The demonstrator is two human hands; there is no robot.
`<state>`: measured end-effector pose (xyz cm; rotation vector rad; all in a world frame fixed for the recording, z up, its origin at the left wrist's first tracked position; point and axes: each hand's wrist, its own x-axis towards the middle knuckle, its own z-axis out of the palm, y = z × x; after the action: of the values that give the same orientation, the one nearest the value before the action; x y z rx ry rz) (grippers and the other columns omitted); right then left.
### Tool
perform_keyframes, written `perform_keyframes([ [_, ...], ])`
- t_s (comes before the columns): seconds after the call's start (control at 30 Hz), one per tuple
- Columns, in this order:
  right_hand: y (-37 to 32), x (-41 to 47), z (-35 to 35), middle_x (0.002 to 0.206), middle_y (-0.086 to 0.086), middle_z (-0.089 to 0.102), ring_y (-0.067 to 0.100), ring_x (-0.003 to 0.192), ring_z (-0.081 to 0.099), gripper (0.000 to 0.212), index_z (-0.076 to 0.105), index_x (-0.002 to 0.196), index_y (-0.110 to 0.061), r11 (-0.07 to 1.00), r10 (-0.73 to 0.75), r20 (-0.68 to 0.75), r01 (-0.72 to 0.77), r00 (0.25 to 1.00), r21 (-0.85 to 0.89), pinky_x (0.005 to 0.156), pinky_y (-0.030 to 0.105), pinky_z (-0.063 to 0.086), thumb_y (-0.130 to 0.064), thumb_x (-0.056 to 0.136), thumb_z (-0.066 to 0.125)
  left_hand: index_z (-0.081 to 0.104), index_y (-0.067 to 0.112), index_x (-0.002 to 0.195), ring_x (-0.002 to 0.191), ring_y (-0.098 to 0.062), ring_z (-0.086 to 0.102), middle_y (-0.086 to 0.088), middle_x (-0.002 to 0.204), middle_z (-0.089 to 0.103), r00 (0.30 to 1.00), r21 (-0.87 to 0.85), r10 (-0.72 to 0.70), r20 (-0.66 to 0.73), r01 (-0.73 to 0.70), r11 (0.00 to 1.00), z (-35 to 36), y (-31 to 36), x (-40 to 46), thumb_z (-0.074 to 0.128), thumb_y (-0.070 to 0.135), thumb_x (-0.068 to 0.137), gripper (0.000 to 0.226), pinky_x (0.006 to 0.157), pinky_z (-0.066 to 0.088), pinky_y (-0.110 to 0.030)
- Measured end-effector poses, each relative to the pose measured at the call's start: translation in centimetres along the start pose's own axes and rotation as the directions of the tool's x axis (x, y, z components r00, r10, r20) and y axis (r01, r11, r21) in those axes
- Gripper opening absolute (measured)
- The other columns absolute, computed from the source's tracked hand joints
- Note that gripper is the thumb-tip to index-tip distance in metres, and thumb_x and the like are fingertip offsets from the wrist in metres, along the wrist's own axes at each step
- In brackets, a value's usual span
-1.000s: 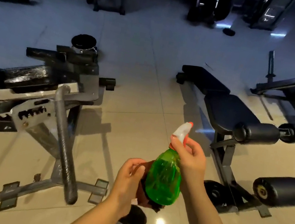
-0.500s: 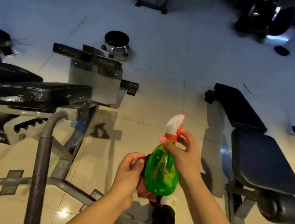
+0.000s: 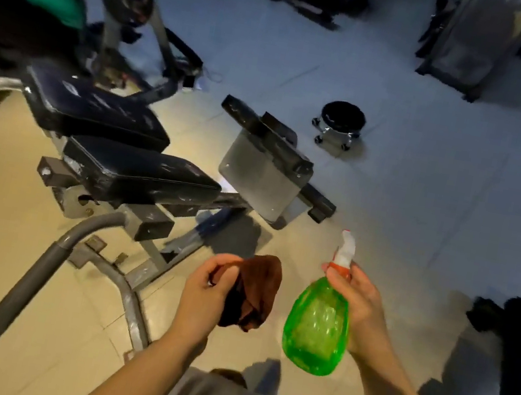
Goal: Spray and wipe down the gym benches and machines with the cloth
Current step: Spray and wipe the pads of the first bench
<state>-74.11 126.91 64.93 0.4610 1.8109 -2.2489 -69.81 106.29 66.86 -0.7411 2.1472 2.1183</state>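
Your right hand point(image 3: 359, 305) gripping the neck of a translucent green spray bottle point(image 3: 317, 325) with white nozzle, your left hand point(image 3: 205, 295) clutching a crumpled brown cloth point(image 3: 256, 292), scuffed black bench point(image 3: 138, 172) ahead

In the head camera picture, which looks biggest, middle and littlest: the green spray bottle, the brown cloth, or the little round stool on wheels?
1. Green spray bottle
2. Brown cloth
3. Round stool on wheels

The stool stands farther from the camera, so it may really be bigger than it looks.
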Motion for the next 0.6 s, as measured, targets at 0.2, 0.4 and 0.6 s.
perform_keyframes([
  [0.2, -1.3, 8.4, 0.3, 0.092, 0.003, 0.070, 0.017, 0.081, 0.068, 0.040, 0.068, 0.105, -0.023, 0.962, 0.193, 0.292, -0.122, 0.937, -0.244, 0.076, 0.035, 0.055, -0.029, 0.066, 0.075, 0.067, 0.021, 0.099, 0.101, -0.014, 0.057, 0.004, 0.103, 0.063, 0.970, 0.010, -0.012, -0.243, 0.015, 1.000, 1.6, -0.2, 3.5, 0.054, 0.012, 0.096, 0.016, 0.081, 0.048, -0.028],
  [0.4, -2.5, 18.8, 2.0, 0.094, 0.014, 0.066, 0.029, 0.085, 0.064, 0.031, 0.066, 0.105, -0.010, 0.940, 0.272, 0.328, -0.177, 0.905, -0.291, 0.082, 0.044, 0.052, -0.018, 0.076, 0.071, 0.067, 0.021, 0.098, 0.101, -0.020, 0.057, -0.002, 0.104, 0.062, 0.950, -0.101, -0.081, -0.301, 0.053, 0.993, 5.0, 0.7, 12.1, 0.053, 0.012, 0.096, 0.016, 0.086, 0.052, -0.037],
  [0.6, -5.7, 31.2, 4.3, 0.090, 0.022, 0.063, 0.034, 0.081, 0.061, 0.040, 0.069, 0.094, -0.004, 0.888, 0.401, 0.251, -0.307, 0.881, -0.343, 0.083, 0.049, 0.048, -0.024, 0.062, 0.083, 0.069, 0.024, 0.094, 0.099, -0.023, 0.061, 0.001, 0.097, 0.066, 0.931, -0.173, -0.085, -0.354, 0.024, 0.985, 6.7, 4.2, 22.5, 0.056, 0.009, 0.095, 0.020, 0.087, 0.054, -0.046],
])
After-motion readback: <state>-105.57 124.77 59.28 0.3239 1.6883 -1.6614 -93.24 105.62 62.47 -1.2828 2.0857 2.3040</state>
